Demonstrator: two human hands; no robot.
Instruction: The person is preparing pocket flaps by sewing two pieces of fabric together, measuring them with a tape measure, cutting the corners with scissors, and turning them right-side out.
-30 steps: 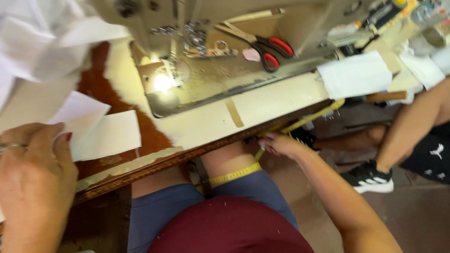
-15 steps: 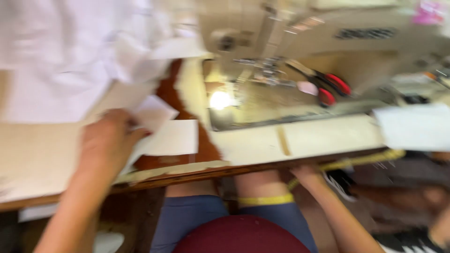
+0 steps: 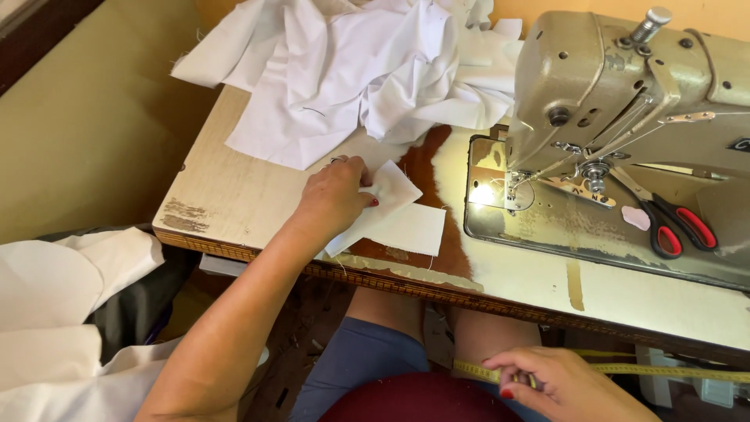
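Observation:
My left hand (image 3: 336,195) rests on the wooden sewing table (image 3: 226,195) and pinches a small white fabric piece (image 3: 391,195) that lies over another white rectangle (image 3: 410,230). Below the table edge, my right hand (image 3: 558,383) holds a yellow measuring tape (image 3: 680,373) near my knee. An olive-grey sewing machine (image 3: 625,86) stands at the right, its lamp lit over the needle plate (image 3: 500,191).
A heap of white cloth (image 3: 351,70) covers the table's far side. Red-handled scissors (image 3: 676,223) lie on the machine bed. More white fabric (image 3: 62,312) is piled at the lower left, below the table.
The view has swung left and steadied. My left hand has moved right across the table onto the small white piece. My right hand stays low by my knee with the tape.

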